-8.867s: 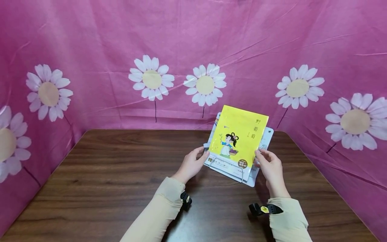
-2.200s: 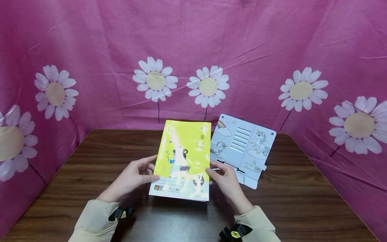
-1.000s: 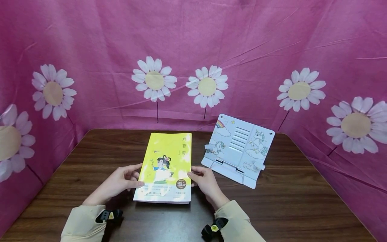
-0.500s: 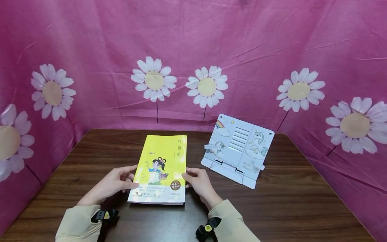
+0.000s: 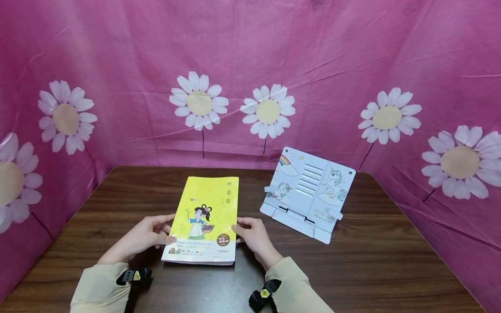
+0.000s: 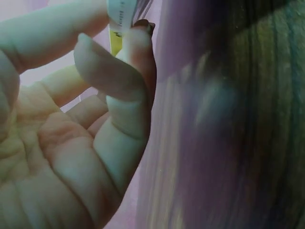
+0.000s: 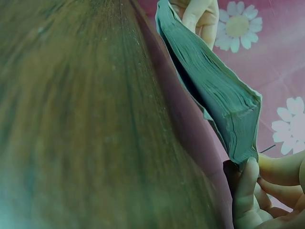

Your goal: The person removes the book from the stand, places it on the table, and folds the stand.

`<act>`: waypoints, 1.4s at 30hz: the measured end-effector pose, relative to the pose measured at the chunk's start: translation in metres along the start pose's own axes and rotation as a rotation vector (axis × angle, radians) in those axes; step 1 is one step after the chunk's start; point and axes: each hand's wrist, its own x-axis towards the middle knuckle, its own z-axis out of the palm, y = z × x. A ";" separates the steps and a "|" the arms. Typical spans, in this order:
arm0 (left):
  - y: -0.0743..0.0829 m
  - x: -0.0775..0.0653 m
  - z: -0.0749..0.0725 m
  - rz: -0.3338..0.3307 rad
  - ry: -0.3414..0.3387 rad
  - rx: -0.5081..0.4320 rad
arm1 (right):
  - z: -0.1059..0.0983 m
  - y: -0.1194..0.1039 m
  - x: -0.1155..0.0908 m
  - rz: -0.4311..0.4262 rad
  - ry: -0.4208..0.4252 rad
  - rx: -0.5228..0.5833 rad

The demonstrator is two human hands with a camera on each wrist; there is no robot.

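Pink cloth (image 5: pixel 328 43), daisy print: beyond both hands. Brown table (image 5: pixel 372 269): below them. White stand (image 5: pixel 313 202), unicorn print: leaning back, to the right of the right hand and farther off. Yellow book (image 5: pixel 209 217): between the hands, front cover up. Left hand (image 5: pixel 146 234): fingers curled, pinching book's left edge. Right hand (image 5: pixel 255 238): likewise, right edge. Black straps (image 5: pixel 133 277): one behind each hand.

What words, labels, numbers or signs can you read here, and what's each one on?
"野葡萄": on the yellow book, running down the upper right of its cover.
"Lucky Unicorn": on the pale stand, lower right, in faint script.
Too small or blurred to read surely: the book's round brown badge, its small lower print, and any marks on the yellow wrist tags.
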 end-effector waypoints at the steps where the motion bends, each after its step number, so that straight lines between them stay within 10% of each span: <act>1: 0.000 0.000 0.000 -0.005 0.002 0.002 | 0.000 -0.001 0.000 0.002 0.000 -0.002; 42: -0.002 0.005 0.001 -0.149 0.011 0.053 | 0.004 0.000 0.006 0.026 -0.021 -0.084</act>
